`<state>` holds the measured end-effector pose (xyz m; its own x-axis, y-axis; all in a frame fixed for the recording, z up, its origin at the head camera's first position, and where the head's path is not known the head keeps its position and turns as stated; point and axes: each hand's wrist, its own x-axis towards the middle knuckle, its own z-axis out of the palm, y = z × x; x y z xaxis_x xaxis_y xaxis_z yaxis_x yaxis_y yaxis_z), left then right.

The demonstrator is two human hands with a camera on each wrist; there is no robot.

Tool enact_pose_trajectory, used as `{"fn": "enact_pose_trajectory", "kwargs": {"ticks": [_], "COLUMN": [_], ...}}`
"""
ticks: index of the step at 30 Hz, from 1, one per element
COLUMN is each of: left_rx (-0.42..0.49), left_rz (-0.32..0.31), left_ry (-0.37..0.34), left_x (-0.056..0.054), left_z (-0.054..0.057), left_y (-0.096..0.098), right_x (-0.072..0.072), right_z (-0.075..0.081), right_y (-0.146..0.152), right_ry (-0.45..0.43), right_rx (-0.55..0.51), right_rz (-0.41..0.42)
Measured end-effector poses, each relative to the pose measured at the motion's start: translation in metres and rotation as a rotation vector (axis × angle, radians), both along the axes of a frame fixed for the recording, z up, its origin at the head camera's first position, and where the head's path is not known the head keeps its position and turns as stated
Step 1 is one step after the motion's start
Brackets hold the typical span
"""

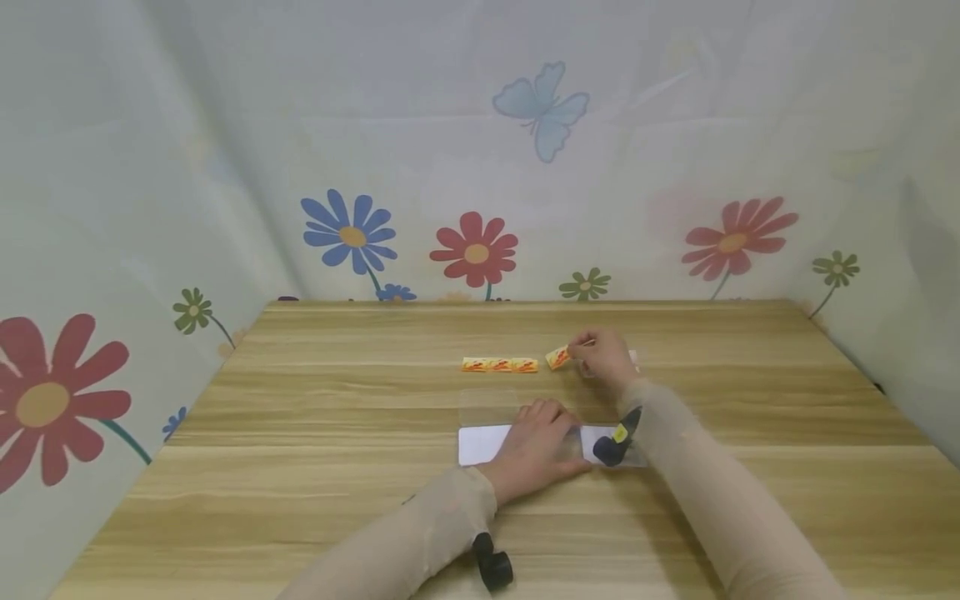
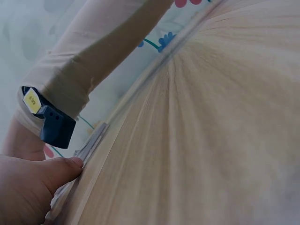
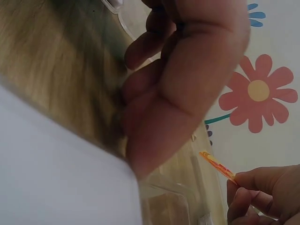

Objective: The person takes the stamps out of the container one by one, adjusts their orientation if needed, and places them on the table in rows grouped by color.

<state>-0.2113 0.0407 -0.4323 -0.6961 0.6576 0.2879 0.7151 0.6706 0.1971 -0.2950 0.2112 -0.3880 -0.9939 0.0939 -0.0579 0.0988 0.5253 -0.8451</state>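
In the head view my right hand [image 1: 603, 357] pinches a small yellow-orange printed piece [image 1: 558, 357] between thumb and fingertips, just above the table. The right wrist view shows this piece [image 3: 218, 167] edge-on, thin and flat. To its left, several matching yellow-orange pieces [image 1: 500, 365] form a tight row. My left hand [image 1: 536, 446] rests across a long white flat piece [image 1: 480, 445], fingers laid over it, thumb [image 2: 68, 168] against its near edge. A clear plastic sheet or flap [image 1: 483, 407] extends behind the white piece. Part of the white piece is hidden under the hand.
Behind my right hand, a clear or whitish item [image 1: 634, 358] lies partly hidden. The wood-grain table [image 1: 337, 475] meets a flowered cloth backdrop [image 1: 637, 183] at the back and sides. My right forearm [image 1: 712, 483] crosses over the white piece's right end.
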Motion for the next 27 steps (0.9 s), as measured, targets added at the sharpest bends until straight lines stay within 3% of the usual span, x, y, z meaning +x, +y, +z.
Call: {"fn": "enact_pose_trajectory", "kwargs": {"ticks": [5, 15, 27], "left_rx": [0.002, -0.008, -0.026], "left_rz": [-0.004, -0.005, -0.002], "left_ry": [0.004, 0.045, 0.016], "left_x": [0.000, 0.001, 0.002], "left_z": [0.000, 0.001, 0.005], "left_y": [0.001, 0.001, -0.001], "right_x": [-0.003, -0.003, -0.004], "right_z": [-0.004, -0.007, -0.007], "right_y": [-0.001, -0.006, -0.011], "right_ry": [0.014, 0.052, 0.055], "right_rx": [0.039, 0.232, 0.337], "right_rz": [-0.004, -0.022, -0.023]}}
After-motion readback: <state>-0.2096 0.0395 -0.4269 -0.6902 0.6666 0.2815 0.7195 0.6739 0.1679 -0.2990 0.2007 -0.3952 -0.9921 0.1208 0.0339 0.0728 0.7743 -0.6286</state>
